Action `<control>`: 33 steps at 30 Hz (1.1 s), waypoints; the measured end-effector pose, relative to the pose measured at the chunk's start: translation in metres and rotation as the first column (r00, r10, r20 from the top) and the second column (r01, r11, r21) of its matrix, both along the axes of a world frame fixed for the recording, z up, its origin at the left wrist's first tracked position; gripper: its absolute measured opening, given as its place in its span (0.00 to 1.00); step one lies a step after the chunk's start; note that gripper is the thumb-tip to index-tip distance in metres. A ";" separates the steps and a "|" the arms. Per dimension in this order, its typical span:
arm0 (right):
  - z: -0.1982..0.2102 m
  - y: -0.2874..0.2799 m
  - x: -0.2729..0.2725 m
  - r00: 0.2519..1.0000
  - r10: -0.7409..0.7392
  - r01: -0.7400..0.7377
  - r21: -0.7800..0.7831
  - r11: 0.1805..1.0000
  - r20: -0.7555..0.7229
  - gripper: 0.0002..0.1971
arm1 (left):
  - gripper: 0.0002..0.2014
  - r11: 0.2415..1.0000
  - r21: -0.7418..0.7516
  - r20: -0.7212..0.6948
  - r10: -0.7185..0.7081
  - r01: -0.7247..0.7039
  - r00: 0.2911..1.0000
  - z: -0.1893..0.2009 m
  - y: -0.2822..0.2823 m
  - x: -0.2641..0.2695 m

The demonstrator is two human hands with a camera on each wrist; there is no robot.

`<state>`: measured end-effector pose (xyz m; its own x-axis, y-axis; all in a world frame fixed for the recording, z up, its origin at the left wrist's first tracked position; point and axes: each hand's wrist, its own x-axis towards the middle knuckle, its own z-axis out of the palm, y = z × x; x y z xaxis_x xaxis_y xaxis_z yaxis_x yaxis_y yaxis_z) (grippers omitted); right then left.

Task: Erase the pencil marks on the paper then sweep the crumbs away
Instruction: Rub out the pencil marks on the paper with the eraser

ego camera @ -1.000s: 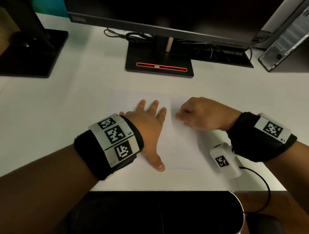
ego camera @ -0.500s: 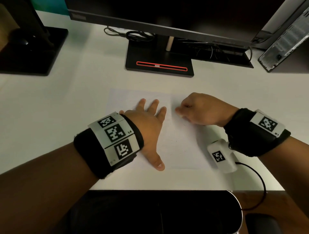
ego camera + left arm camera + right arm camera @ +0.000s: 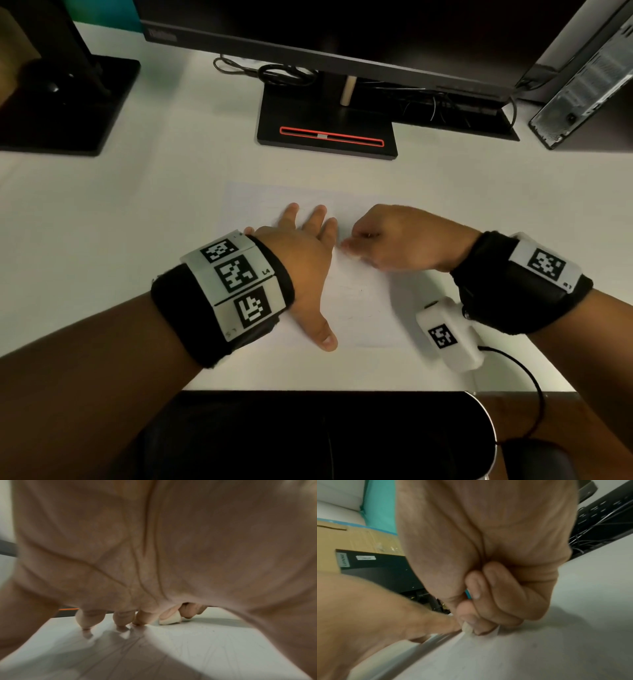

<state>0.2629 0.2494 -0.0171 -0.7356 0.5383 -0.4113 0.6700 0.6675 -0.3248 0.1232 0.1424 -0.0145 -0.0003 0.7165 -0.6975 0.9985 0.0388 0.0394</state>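
Eraser working beside the flat left hand

I see the left hand point(image 3: 301, 253) spread flat on the paper point(image 3: 363, 301), pinning it. My right hand point(image 3: 394, 240) pinches the white eraser point(image 3: 169, 620) just right of the left hand's fingertips; faint marks lie nearer me, toward its thumb.

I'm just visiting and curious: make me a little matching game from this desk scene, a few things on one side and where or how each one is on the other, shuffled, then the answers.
Things:
1. left hand
2. right hand
3. eraser
4. monitor stand

States or places:
A. pale, its tip down on the paper
B. black with a red stripe, at the back of the desk
C. fingers curled, pinching something small
D. flat, fingers spread on the sheet

Pairs: 1-D, 2-C, 3-A, 4-B
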 end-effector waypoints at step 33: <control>-0.001 0.009 0.011 0.993 -0.120 0.121 0.015 0.993 -0.021 0.23 | 0.70 0.994 0.106 -0.039 0.012 -0.007 0.999 0.001 0.010 -0.036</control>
